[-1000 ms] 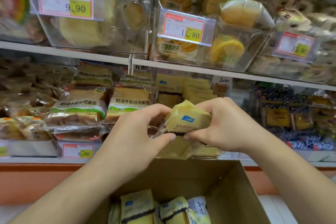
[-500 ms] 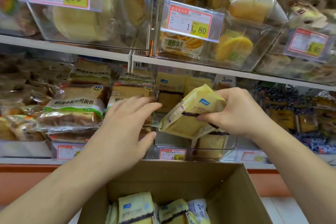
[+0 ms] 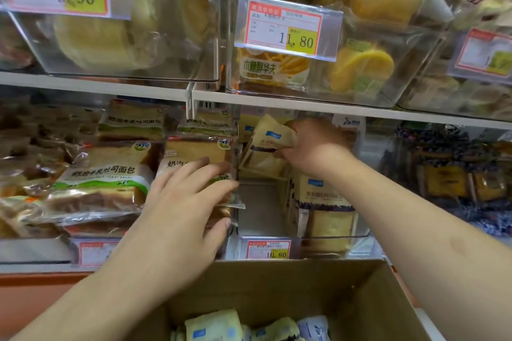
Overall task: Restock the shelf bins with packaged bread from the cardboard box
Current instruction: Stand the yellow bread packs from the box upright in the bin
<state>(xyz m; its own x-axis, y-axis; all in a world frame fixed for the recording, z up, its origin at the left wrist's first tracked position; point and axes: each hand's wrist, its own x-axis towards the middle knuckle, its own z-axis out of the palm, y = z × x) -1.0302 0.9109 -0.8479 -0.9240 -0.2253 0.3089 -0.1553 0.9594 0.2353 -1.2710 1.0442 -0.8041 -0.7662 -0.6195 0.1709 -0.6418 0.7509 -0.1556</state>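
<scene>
A person's right hand (image 3: 313, 147) pinches a yellow bread packet (image 3: 270, 144) with a blue label, fingers curled round its right edge, thumb underneath. The packet tilts and sits inside a clear shelf bin (image 3: 360, 232), high toward the back. Directly below the grip, more packets of the same bread (image 3: 322, 202) stand upright in the bin, and a price tag (image 3: 268, 248) reading 10.80 hangs on its front. To the left of that grip, the left hand (image 3: 188, 202) is spread open, fingers straight, resting flat against a milk toast loaf (image 3: 194, 158) in the neighbouring stack. Below both hands stands the open cardboard box (image 3: 304, 291), with several yellow packets (image 3: 213, 325) lying at its bottom.
</scene>
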